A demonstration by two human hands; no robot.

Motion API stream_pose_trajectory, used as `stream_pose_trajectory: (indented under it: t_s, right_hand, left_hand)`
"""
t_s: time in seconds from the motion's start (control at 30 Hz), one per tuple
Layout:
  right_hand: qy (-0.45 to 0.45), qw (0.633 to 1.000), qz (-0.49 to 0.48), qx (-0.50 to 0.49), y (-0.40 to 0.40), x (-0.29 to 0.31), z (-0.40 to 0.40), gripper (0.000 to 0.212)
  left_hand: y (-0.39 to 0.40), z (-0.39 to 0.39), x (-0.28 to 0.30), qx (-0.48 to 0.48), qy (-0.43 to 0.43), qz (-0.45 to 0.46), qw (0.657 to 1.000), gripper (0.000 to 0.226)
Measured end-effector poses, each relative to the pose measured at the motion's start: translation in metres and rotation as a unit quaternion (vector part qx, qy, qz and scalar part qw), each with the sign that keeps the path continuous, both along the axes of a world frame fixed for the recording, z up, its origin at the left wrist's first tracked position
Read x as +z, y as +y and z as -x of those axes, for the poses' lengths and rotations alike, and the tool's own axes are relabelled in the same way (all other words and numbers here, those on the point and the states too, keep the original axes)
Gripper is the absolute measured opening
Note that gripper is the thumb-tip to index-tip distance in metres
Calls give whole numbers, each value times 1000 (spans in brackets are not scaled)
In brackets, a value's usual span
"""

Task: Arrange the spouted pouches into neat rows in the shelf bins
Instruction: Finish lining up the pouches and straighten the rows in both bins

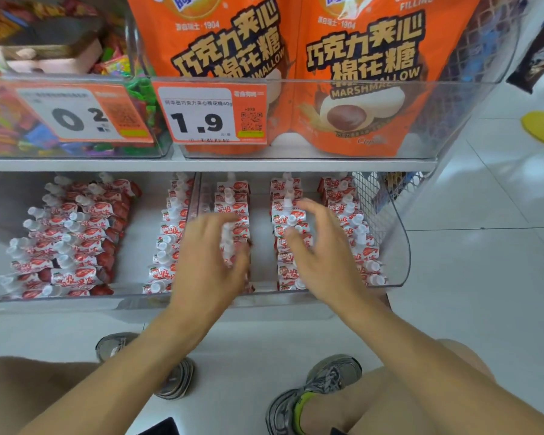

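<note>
Shop; price tags [212,116] on clear shelf bins [296,89]; stocked marshmallow bags [358,73].

Pouches [283,215] are white with red print and white spouts. Marshmallow bags [358,73] above are orange with black lettering. Price tags [212,116] are orange and white. Floor [484,277] is white tile.

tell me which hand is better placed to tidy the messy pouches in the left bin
Left, probably. The left hand is over the first row in the right bin, beside the divider, nearest the jumbled pouches. The right hand hovers farther right, over the middle row.
</note>
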State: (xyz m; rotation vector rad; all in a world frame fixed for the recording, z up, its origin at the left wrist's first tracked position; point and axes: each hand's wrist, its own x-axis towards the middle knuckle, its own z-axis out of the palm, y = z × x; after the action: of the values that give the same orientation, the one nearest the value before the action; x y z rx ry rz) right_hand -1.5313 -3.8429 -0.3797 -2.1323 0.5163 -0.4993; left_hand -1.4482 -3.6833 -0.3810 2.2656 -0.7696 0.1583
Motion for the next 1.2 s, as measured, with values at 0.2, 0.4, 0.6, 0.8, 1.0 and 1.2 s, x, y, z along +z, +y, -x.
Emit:
stream_pose_trajectory:
  t_s: [0.2,0.4,0.6,0.8,1.0,1.2]
  right_hand:
    - [112,978,-169,43,41,-24,-81,64]
    - [156,895,-419,-14,45,-67,-122,66]
    - [135,877,-460,-7,47,-72,-119,82]
    - [157,901,-403,27,45,-69,-118,69]
    - [221,905,-360,55,39,-69,-124,66]
    - [175,922,-342,43,35,-79,-125,47]
  left_hand:
    - [39,-13,-29,45,38,-73,996,74]
    - [59,-22,-35,6,46,-48,998,69]
    - [60,-22,-39,-6,45,-42,998,68]
    - [60,-19,-41,-9,40,-24,999,69]
    - [59,-17,-41,-10,40,-22,999,70]
    - [63,-19,-42,-18,65,7,998,69]
